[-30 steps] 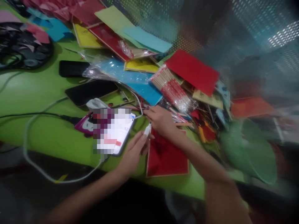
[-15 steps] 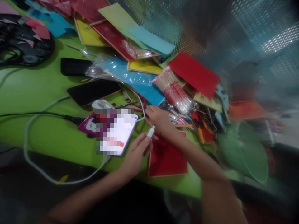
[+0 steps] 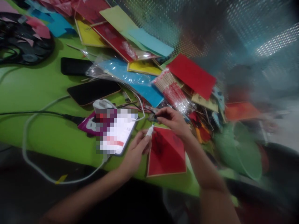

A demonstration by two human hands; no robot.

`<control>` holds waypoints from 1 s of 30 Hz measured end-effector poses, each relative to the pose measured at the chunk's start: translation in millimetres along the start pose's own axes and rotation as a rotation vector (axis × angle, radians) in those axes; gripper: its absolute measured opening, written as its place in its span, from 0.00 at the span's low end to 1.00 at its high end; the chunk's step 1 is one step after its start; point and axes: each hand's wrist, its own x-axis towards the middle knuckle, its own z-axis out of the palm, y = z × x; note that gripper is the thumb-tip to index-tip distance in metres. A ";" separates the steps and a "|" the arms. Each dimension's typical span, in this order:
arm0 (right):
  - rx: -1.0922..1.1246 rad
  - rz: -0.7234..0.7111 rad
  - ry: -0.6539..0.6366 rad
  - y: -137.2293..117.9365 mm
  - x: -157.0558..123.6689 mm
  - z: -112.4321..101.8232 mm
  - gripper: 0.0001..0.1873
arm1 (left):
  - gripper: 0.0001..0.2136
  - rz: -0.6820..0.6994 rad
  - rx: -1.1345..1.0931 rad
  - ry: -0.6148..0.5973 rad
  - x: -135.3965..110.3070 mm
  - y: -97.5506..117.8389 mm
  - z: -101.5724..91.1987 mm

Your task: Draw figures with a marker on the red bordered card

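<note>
My left hand (image 3: pixel 136 149) is closed around a white marker (image 3: pixel 149 130) with a green tip pointing up and away. Beyond and to the right of it, my right hand (image 3: pixel 174 123) has its fingers drawn together in a pinch. A small dark thing shows at those fingertips, too blurred to name. Below both hands lies a red square card (image 3: pixel 167 160) with a pale edge and dark marks on it. Left of my left hand, a lit phone (image 3: pixel 122 130), partly blurred out, leans by a purple power block (image 3: pixel 90 126) with a white plug (image 3: pixel 102 105).
A white cable (image 3: pixel 35 166) loops over the table's (image 3: pixel 58 133) near edge. Dark phones (image 3: pixel 93 92), bagged sticks (image 3: pixel 171 88), coloured paper sheets (image 3: pixel 191 74) and a black tray (image 3: pixel 28 53) crowd the far side. At the right is a green mesh basket (image 3: pixel 238 152).
My right hand has moved right and lifted from the clutter, its fingertips now pinched near the marker's tip. More of the red card shows. My left hand keeps the marker nearly still.
</note>
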 end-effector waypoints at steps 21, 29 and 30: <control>-0.127 -0.100 -0.202 -33.3 -25.8 -31.3 0.10 | 0.20 0.091 0.154 -0.123 2.8 -3.3 -1.0; 0.112 0.060 -0.219 -33.2 -27.4 -15.1 0.17 | 0.18 0.094 0.195 -0.157 1.0 -0.9 -0.9; 0.095 0.058 -0.210 -33.3 -27.6 -13.2 0.17 | 0.18 0.092 0.190 -0.154 0.5 -0.7 -0.7</control>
